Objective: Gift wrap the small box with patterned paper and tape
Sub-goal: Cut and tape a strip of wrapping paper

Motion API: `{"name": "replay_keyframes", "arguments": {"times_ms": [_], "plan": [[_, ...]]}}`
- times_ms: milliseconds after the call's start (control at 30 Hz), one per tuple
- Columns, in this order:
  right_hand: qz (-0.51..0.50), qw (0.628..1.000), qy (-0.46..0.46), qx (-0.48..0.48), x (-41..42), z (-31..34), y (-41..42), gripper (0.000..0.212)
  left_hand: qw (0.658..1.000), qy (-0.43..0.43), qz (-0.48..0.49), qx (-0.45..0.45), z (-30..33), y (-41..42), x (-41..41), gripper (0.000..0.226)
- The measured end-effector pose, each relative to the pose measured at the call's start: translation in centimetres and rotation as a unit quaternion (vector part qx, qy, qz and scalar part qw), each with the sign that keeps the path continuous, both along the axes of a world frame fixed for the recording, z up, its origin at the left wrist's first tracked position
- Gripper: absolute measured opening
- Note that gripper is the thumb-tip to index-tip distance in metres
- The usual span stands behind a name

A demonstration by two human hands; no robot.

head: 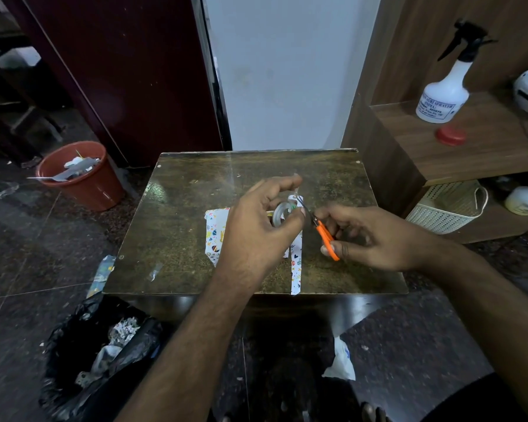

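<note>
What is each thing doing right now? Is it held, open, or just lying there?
left hand: holds the tape roll
right hand: grips the scissors, blades at the tape
patterned paper: lying on the table
spray bottle: standing upright
orange bucket: holding scraps

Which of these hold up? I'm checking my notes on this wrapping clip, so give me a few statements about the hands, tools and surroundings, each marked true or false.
1. The left hand holds a roll of clear tape. True.
2. The right hand holds a blue pen. False: it grips scissors with orange handles.
3. The scissor blades point towards the tape. True.
4. The patterned paper lies on the floor. False: it lies on the table, under the left hand.
5. The spray bottle stands on the table. False: it stands on the wooden shelf to the right.
6. A red bucket sits on the floor to the left. True.
</note>
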State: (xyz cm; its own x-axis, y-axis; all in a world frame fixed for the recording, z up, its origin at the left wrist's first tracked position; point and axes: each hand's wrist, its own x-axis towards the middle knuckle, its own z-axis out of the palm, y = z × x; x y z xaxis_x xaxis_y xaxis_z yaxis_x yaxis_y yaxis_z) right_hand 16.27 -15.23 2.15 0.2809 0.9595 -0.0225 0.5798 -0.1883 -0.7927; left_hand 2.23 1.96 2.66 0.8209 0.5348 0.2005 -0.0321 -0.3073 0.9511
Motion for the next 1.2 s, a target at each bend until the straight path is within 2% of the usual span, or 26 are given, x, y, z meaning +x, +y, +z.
{"name": "replay_keyframes", "arguments": {"times_ms": [67, 167, 600, 800, 933, 1100, 1200], "plan": [[0.001, 1.000, 0.000, 0.004, 0.1, -0.1, -0.1, 0.046, 1.000, 0.004, -0.002, 0.001, 0.1, -0.1, -0.1, 0.044], [0.000, 1.000, -0.012, -0.007, 0.7, -0.5, -0.3, 0.033, 1.000, 0.007, -0.004, 0.005, 0.1, -0.1, -0.2, 0.043], [0.000, 0.997, -0.074, -0.024, 1.4, -0.6, -0.3, 0.033, 1.000, 0.005, -0.013, 0.021, 0.4, -0.3, -0.3, 0.044], [0.000, 0.998, -0.053, -0.018, 0.8, -0.5, -0.3, 0.030, 1.000, -0.006, -0.001, 0.019, 0.6, -0.4, -0.2, 0.043], [0.007, 0.992, -0.119, -0.041, 0.9, -0.4, -0.6, 0.038, 1.000, -0.010, 0.014, 0.000, 0.8, -0.3, -0.3, 0.041], [0.017, 0.999, -0.033, -0.006, 0.7, 0.2, -0.6, 0.032, 1.000, 0.001, 0.015, -0.007, 0.8, -0.2, -0.4, 0.043], [0.019, 0.998, -0.058, -0.012, 0.5, 0.3, -0.5, 0.031, 1.000, 0.008, 0.006, -0.003, 0.8, -0.2, -0.4, 0.044]]}}
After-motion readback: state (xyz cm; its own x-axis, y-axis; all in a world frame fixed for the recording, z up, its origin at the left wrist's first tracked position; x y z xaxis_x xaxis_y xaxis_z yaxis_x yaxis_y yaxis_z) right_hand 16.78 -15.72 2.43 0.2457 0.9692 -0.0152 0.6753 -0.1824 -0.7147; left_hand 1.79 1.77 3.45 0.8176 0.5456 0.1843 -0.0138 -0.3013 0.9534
